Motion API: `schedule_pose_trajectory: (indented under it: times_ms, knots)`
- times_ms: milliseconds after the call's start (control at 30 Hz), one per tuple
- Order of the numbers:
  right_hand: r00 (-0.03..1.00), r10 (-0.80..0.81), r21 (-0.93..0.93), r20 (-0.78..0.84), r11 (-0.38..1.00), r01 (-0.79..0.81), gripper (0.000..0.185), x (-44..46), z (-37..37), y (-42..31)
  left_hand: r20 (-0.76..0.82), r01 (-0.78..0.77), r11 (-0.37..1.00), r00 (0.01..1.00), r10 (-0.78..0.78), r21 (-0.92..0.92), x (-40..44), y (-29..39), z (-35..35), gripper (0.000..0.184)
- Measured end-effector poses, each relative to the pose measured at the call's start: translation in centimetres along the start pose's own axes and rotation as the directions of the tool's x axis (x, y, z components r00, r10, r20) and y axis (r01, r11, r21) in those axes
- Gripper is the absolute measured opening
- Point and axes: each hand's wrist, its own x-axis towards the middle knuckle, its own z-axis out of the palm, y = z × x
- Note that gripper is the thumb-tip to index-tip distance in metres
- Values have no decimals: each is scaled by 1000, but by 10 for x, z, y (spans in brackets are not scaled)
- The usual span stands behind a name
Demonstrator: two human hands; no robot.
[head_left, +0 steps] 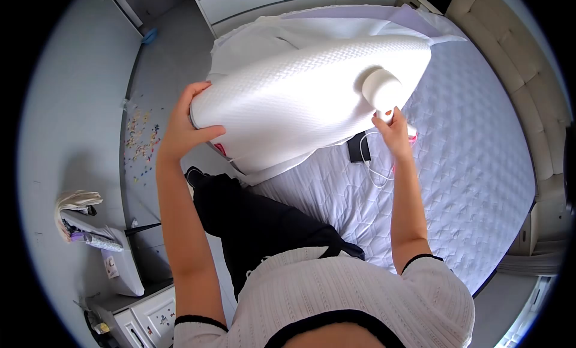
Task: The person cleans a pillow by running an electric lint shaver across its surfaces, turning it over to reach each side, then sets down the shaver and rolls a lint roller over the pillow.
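A large white pillow (288,102) with a woven-textured cover is tilted up on the bed. My left hand (187,123) grips its left end, thumb on the front and fingers round the edge. In my right hand (393,132) is the handle of a white handheld device with a round head (382,89), perhaps a fabric shaver, with a small orange-red mark on its handle. Its head is against or just over the pillow's right part; contact cannot be made out. Below it, a black power bank (359,148) lies on the bed with a white cable (373,179) beside it.
The bed (468,156) has a quilted pale mattress cover, with rumpled white cloth (240,51) behind the pillow. A padded headboard (516,66) runs along the right. Small colourful pieces (141,138) are scattered by the left wall. A white cabinet (153,312) stands lower left.
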Motion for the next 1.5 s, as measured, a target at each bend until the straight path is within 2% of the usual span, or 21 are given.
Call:
schedule_pose_trajectory:
  times_ms: [67, 200, 267, 367, 433, 533, 600, 633, 733, 767, 900, 933, 1000, 1067, 1167, 1267, 1367, 1400, 1467, 1500]
  knots:
    - [999, 16, 82, 46, 996, -19, 25, -6, 19, -13, -80, 25, 990, 997, -14, 136, -4, 9, 5, 78]
    - [992, 6, 83, 129, 996, -16, 34, -24, 56, -39, -192, 24, 981, 981, 13, 191, -11, 7, 24, 73]
    - [987, -34, 81, 158, 996, 22, 36, -33, 77, -57, -291, 9, 1000, 957, -11, -8, -14, 3, 34, 68]
    - [975, -69, 11, 212, 998, 68, 40, -46, 102, -81, -327, -6, 1000, 945, -4, -30, -19, -2, 40, 64]
    - [958, 2, -62, 286, 998, 16, 53, -55, 113, -103, -339, 9, 999, 940, -20, -35, -24, -2, 43, 62]
    - [960, -73, 32, 271, 997, 67, 61, -71, 130, -117, -379, 24, 997, 924, -50, -73, -30, -1, 48, 57]
    - [951, -200, 27, 235, 980, 199, 67, -78, 137, -121, -402, 22, 994, 914, -65, -112, -32, -4, 52, 54]
    - [952, -200, 22, 231, 979, 201, 67, -81, 138, -126, -432, 3, 991, 900, -63, -136, -33, -8, 55, 51]
    - [953, -106, 130, 284, 989, 72, 69, -85, 133, -151, -478, -18, 986, 876, -64, -165, -34, -8, 62, 47]
    - [955, -105, 125, 277, 989, 72, 69, -83, 130, -151, -500, -14, 986, 863, -71, -165, -35, -7, 64, 46]
    - [968, -247, -56, 39, 967, 249, 66, -60, 106, -136, -492, 2, 983, 866, -94, -185, -41, -12, 62, 44]
    - [978, -206, -6, -22, 979, 206, 65, -50, 96, -119, -494, 0, 980, 864, -100, -199, -42, -13, 63, 44]
    - [959, -231, 40, -167, 970, 241, 59, -34, 77, -115, -498, -4, 977, 861, -106, -215, -43, -16, 62, 43]
    - [954, -146, 23, -262, 987, 157, 56, -17, 56, -108, -506, -13, 976, 857, -102, -219, -43, -20, 62, 44]
    - [928, -122, 87, -352, 983, 163, 48, 4, 36, -86, -515, -9, 973, 849, -115, -232, -42, -23, 63, 45]
    - [905, -106, 144, -411, 973, 180, 44, 9, 36, -79, -506, 3, 970, 853, -129, -242, -43, -20, 64, 45]
    - [912, -112, 193, -395, 960, 201, 43, -3, 60, -75, -508, -28, 969, 855, -103, -244, -43, -24, 63, 45]
    - [920, -142, 167, -366, 962, 215, 41, -10, 72, -74, -506, -28, 969, 856, -102, -244, -44, -23, 63, 45]
    - [917, -261, 121, -301, 944, 308, 50, -27, 103, -68, -508, 1, 965, 850, -140, -263, -44, -22, 64, 46]
    - [941, -269, 74, -207, 954, 289, 55, -41, 115, -74, -504, 3, 965, 853, -140, -263, -44, -23, 65, 46]
